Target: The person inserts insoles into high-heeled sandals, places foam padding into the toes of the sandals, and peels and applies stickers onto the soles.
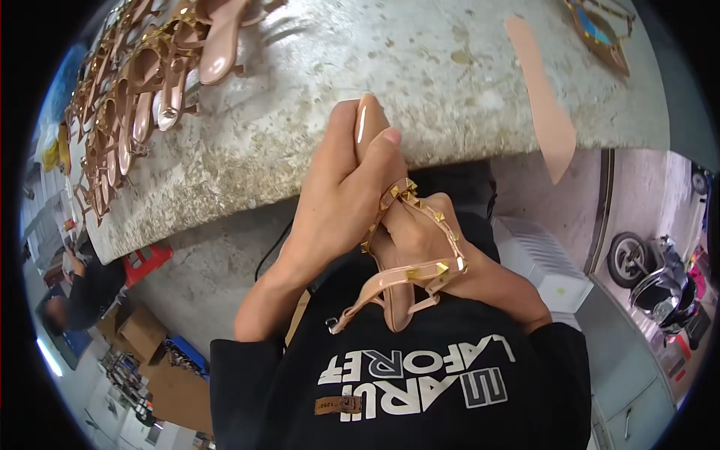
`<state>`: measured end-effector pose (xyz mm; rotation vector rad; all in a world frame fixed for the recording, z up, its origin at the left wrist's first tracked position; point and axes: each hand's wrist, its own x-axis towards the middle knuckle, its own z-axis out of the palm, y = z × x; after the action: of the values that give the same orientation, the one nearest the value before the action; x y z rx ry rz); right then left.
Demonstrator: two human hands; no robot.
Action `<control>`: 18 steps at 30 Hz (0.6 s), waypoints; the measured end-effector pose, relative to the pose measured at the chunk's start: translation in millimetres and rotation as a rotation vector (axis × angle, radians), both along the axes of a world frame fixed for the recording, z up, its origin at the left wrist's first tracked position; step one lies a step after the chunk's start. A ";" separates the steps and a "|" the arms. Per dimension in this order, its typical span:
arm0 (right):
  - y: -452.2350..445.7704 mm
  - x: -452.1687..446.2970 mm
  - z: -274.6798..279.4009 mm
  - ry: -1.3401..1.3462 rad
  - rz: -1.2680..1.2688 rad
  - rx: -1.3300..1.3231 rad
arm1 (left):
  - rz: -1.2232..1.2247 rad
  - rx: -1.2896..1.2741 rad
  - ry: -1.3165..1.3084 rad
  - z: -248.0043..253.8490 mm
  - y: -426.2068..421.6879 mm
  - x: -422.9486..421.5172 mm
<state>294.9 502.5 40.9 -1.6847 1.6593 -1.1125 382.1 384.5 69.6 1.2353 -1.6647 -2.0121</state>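
Close to my chest, I hold a nude-coloured pointed-toe sandal (400,309) with gold-studded straps, its toe pointing away from me. My left hand (349,169) wraps around the glossy toe, with the thumb pressed along it. Nearer my body, my right hand (416,232) is closed around the middle of the sandal, partly hidden behind the studded straps. The ankle strap hangs loose towards my left, ending in a small buckle. A flat pink sole-shaped piece (546,109) lies on the table to the right, its pointed end over the edge.
Many similar sandals (135,97) stand in rows on the worn table (300,67) at the left. Another studded shoe (600,34), blue inside, lies at the far right. White stacked trays (544,262), cardboard boxes (176,390), a motorcycle (656,281) and another person (90,289) are beyond.
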 end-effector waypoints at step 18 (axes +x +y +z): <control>19.2 -12.2 -8.1 0.382 0.055 -0.379 | -0.038 -0.023 -0.052 -3.4 8.1 3.7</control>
<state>282.7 521.8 32.8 -2.2896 1.6824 -1.1902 385.8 392.5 66.2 1.2677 -1.7427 -1.9935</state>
